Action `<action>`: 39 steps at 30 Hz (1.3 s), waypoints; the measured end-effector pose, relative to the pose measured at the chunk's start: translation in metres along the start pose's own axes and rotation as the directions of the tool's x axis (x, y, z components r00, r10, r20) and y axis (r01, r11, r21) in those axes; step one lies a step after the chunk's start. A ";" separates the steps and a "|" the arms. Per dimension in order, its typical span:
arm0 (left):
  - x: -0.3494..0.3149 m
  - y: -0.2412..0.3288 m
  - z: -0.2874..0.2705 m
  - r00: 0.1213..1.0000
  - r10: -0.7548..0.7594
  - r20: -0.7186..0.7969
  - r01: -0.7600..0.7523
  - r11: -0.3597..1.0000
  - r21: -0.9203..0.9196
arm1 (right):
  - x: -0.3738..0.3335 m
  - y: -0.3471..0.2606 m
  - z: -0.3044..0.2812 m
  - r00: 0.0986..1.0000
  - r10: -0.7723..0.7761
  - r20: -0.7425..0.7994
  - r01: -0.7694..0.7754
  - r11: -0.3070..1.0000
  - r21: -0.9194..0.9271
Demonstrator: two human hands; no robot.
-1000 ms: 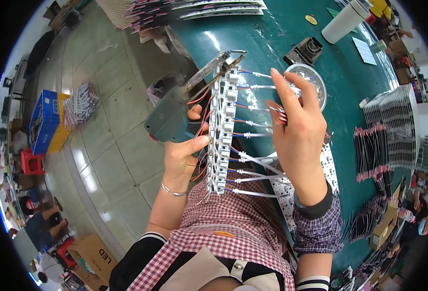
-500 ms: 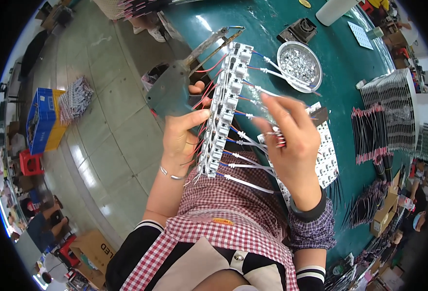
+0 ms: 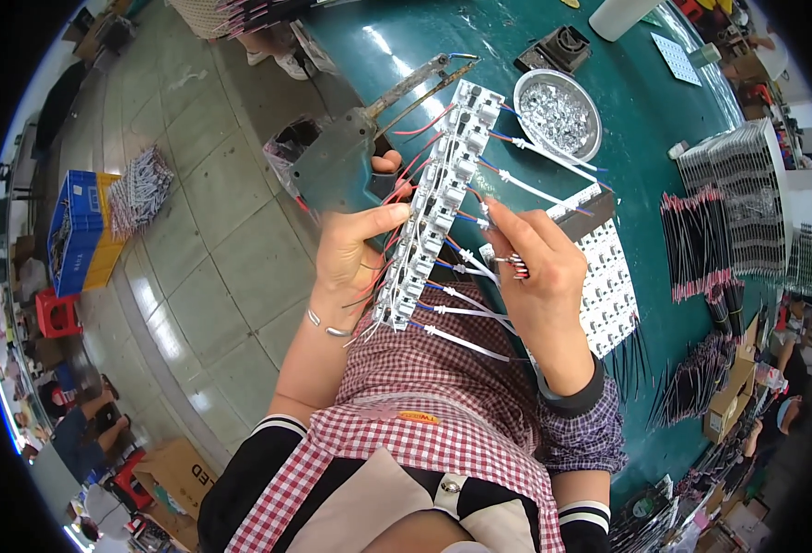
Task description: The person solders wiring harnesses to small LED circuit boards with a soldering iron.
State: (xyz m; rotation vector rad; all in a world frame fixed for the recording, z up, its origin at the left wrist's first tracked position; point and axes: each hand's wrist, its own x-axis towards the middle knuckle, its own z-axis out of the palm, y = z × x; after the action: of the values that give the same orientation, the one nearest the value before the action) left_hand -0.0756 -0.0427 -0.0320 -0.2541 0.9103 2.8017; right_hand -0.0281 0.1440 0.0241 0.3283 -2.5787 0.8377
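My left hand (image 3: 343, 253) grips a strip of white circuit boards (image 3: 435, 207), held up at a slant with the thumb on its face. Thin red wires stick out along the strip's left side. White cables (image 3: 537, 186) with blue and red cores hang from its right side. My right hand (image 3: 546, 286) pinches one of these cables close to the board; small wire ends (image 3: 514, 265) show against its curled fingers. A grey-green tool (image 3: 332, 168) with a long metal tip stands beside my left fingers; whether they hold it is hidden.
On the green table (image 3: 479, 28) are a metal bowl (image 3: 562, 115) of silvery scraps, a dark metal block (image 3: 553, 51), a board panel (image 3: 604, 295), bundled black wires (image 3: 691, 244) and stacked board panels (image 3: 737, 198). A blue-yellow crate (image 3: 83, 230) stands on the floor at left.
My right hand has come down and left from its blurred position, and its fingertips now close on a cable by the board. The strip has tilted slightly further right at its top.
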 end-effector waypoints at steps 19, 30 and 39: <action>0.009 0.000 0.012 0.999 0.025 0.023 -0.027 0.996 0.085 | -0.021 -0.008 0.000 0.970 0.188 0.151 -0.212 0.963 0.164; -0.019 0.004 -0.027 0.992 0.024 0.125 -0.022 1.000 -0.010 | -0.019 -0.005 0.008 0.977 0.214 0.003 -0.212 0.967 0.143; -0.027 -0.003 -0.032 1.000 0.002 0.005 -0.003 0.982 0.187 | -0.017 -0.004 0.015 0.991 0.126 -0.053 -0.121 0.989 0.088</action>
State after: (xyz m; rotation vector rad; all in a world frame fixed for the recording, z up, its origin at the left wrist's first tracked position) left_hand -0.0456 -0.0626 -0.0538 -0.2179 1.1645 2.6933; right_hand -0.0161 0.1337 0.0077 0.1672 -2.5350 0.9868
